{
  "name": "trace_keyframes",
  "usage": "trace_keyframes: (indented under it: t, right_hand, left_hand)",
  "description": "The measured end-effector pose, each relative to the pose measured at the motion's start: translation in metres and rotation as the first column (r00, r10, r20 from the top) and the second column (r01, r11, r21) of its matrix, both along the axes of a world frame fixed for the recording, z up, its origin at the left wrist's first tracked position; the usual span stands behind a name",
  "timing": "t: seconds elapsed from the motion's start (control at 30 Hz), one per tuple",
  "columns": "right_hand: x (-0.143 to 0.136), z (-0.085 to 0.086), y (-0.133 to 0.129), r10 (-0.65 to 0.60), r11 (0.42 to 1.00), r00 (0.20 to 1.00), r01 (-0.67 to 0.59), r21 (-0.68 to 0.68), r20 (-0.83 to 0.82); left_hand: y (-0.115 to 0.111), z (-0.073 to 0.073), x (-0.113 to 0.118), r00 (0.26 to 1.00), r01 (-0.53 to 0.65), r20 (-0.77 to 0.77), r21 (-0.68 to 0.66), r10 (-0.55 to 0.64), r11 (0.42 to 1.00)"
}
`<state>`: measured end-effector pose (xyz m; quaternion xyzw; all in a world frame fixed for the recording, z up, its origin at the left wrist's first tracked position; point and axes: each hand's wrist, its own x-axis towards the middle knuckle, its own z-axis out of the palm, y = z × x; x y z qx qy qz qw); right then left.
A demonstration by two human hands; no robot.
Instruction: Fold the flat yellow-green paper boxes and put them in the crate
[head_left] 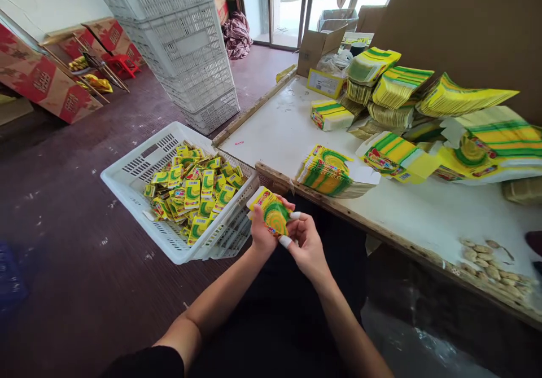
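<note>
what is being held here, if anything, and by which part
A yellow-green packet: the left hand grips it by its left side, thumb along that edge. At its near right end is the right hand; whether that pinches can't be told.

Yellow carton point(276, 218) with green swirl, held tilted, perhaps partly folded

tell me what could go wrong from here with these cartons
The stack of flat cartons sits close by the wooden edge of the table, so a bump from the right hand or its arm might knock some off.

The small carton held between that hand and the left hand looks thin, so too hard a squeeze could crease it.

Packets lie jumbled in the white crate; those underneath might get bent.
</note>
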<state>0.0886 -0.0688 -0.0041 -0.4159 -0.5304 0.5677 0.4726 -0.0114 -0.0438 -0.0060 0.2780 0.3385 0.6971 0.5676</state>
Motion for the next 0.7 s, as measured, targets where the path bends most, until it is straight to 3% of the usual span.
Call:
trace_keyframes:
  t: [0.1,0.27,0.5,0.6,0.7]
  right_hand:
    - [0.000,-0.006,-0.006,0.046,0.994,0.997,-0.052,-0.093,-0.064]
    - [0.009,-0.014,-0.003,0.014,0.995,0.996,-0.005,-0.100,0.087]
    - [0.045,-0.020,0.004,-0.145,0.989,0.979,0.148,-0.013,0.145]
    - [0.069,-0.020,0.004,-0.162,0.982,0.958,0.134,0.132,0.235]
    - [0.089,-0.022,0.004,-0.219,0.935,0.888,0.072,0.348,0.405]
  left_hand:
    - [0.007,0.002,0.008,0.994,-0.097,0.045,-0.091,0.101,0.991]
    - [0.004,-0.011,0.011,0.987,-0.136,-0.117,-0.219,0.113,0.966]
    - [-0.004,-0.021,0.006,0.910,0.063,-0.397,-0.156,-0.121,0.986]
    - [-0.003,-0.017,-0.009,0.863,0.149,-0.458,-0.176,-0.215,0.973]
    - [-0.001,-0.005,-0.025,0.773,0.269,-0.552,-0.159,-0.312,0.950]
